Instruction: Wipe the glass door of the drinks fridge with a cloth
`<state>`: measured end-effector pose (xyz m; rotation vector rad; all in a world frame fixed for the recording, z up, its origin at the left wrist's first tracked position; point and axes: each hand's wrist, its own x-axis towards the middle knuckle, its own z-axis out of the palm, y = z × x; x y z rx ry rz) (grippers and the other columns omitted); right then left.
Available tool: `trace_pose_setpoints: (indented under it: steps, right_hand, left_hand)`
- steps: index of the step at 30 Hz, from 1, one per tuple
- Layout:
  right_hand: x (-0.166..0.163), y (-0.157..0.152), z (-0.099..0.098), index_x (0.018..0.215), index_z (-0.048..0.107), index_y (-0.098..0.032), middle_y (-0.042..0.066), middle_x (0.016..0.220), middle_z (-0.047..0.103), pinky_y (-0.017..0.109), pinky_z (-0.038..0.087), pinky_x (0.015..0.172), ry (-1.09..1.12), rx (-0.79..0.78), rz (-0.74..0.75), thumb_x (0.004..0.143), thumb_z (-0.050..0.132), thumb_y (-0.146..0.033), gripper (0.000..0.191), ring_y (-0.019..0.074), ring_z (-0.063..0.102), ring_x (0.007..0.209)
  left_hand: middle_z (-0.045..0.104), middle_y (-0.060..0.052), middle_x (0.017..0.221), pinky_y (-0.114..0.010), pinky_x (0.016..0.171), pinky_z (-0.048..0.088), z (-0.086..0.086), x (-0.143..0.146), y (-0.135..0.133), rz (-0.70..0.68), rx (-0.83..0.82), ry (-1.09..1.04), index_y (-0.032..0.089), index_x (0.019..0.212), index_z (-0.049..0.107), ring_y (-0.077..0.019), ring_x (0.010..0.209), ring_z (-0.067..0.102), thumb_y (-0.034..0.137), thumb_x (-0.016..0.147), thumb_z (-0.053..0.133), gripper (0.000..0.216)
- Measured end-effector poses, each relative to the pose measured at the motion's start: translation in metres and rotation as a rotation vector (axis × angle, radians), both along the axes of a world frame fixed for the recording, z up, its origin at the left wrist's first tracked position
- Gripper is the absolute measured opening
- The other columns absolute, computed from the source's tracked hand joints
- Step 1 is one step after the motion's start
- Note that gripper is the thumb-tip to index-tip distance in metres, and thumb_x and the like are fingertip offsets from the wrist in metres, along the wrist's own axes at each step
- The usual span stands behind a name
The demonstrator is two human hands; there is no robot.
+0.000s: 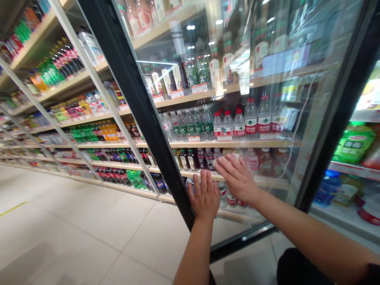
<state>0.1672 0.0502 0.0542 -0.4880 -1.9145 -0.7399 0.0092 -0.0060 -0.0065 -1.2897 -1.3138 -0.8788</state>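
Observation:
A glass door with a black frame stands open in front of me. My left hand lies flat with fingers spread on the lower glass, close to the frame's left side. To its right, my right hand presses a pale cloth against the pane. Only the cloth's edges show past the fingers; most of it is hidden beneath them. Bottled drinks on shelves are visible through the glass, along with reflections of ceiling lights.
Long shelves of bottled drinks run along the left. At the right, another set of shelves holds a green pouch and blue containers. Pale floor tiles lie below, and a dark-clothed knee is at the bottom.

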Motion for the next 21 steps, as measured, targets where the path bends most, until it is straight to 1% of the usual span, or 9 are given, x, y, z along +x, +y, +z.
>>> trace_pose_setpoints:
  steps: [2,5,7,9,12,13,15,19,21]
  right_hand:
    - [0.005,0.002,0.004,0.156,0.024,-0.027,0.001,0.150,0.050,0.043,0.014,0.126,-0.019,-0.004,-0.014,0.095,0.042,-0.014,0.065,0.0187,0.025,0.150]
    - [0.015,0.013,0.031,0.156,0.023,-0.030,0.003,0.156,0.042,0.048,0.019,0.125,0.184,-0.031,-0.061,0.095,0.044,-0.014,0.066,0.0219,0.024,0.151]
    - [0.019,0.017,0.039,0.156,0.022,-0.029,0.005,0.158,0.037,0.051,0.023,0.123,0.283,-0.042,-0.049,0.096,0.043,-0.014,0.066,0.0245,0.022,0.151]
    - [0.018,0.016,0.028,0.156,0.023,-0.027,0.006,0.157,0.040,0.051,0.024,0.123,0.251,-0.046,-0.012,0.095,0.041,-0.012,0.065,0.0240,0.022,0.151]
    - [0.013,0.007,0.000,0.154,0.030,-0.023,0.004,0.149,0.052,0.044,0.018,0.126,0.012,-0.026,0.045,0.093,0.041,-0.010,0.063,0.0184,0.025,0.150]
    - [0.012,0.005,-0.004,0.153,0.031,-0.023,0.003,0.147,0.053,0.042,0.015,0.126,-0.054,-0.013,0.054,0.093,0.041,-0.010,0.062,0.0168,0.026,0.150]
    - [0.014,0.004,0.002,0.153,0.032,-0.024,0.002,0.148,0.052,0.042,0.012,0.127,-0.065,-0.009,0.030,0.094,0.041,-0.010,0.061,0.0166,0.027,0.149]
    - [0.023,0.014,0.037,0.156,0.025,-0.025,0.007,0.156,0.040,0.049,0.021,0.124,0.235,-0.030,-0.055,0.095,0.043,-0.013,0.064,0.0223,0.026,0.150]
    - [0.025,0.016,0.034,0.156,0.023,-0.024,0.009,0.157,0.039,0.050,0.027,0.122,0.296,-0.024,-0.046,0.095,0.044,-0.012,0.066,0.0241,0.027,0.150]
  left_hand:
    - [0.051,-0.016,0.144,-0.047,0.124,0.011,0.000,-0.001,0.001,0.009,-0.004,0.001,0.012,0.151,0.030,-0.0242,0.149,0.017,0.031,0.093,0.058,0.068]
    - [0.050,-0.016,0.145,-0.048,0.124,0.012,0.000,-0.002,0.001,0.022,0.004,0.006,0.014,0.151,0.031,-0.0248,0.149,0.019,0.032,0.093,0.057,0.066]
    - [0.050,-0.016,0.144,-0.049,0.124,0.013,0.000,-0.002,0.002,0.032,0.007,0.016,0.014,0.151,0.032,-0.0255,0.149,0.019,0.032,0.092,0.057,0.067]
    - [0.051,-0.017,0.143,-0.049,0.124,0.014,0.000,-0.002,0.002,0.039,0.006,0.020,0.013,0.151,0.031,-0.0260,0.149,0.019,0.032,0.092,0.059,0.068]
    - [0.051,-0.017,0.143,-0.051,0.123,0.016,-0.001,-0.003,0.002,0.031,0.001,0.015,0.014,0.152,0.030,-0.0261,0.149,0.021,0.032,0.092,0.059,0.069]
    - [0.051,-0.017,0.143,-0.051,0.123,0.016,0.000,-0.003,0.001,0.028,0.000,0.014,0.014,0.152,0.029,-0.0261,0.149,0.021,0.031,0.092,0.058,0.069]
    - [0.051,-0.018,0.144,-0.050,0.123,0.016,0.001,-0.003,0.001,0.027,0.003,0.018,0.013,0.152,0.029,-0.0260,0.149,0.018,0.030,0.092,0.059,0.070]
    - [0.051,-0.018,0.143,-0.049,0.123,0.014,0.003,0.000,0.000,0.029,0.011,0.032,0.010,0.151,0.029,-0.0267,0.150,0.014,0.028,0.089,0.063,0.073]
    - [0.051,-0.018,0.144,-0.049,0.123,0.014,0.003,0.000,-0.001,0.020,0.009,0.026,0.011,0.152,0.029,-0.0265,0.150,0.015,0.027,0.089,0.063,0.073]
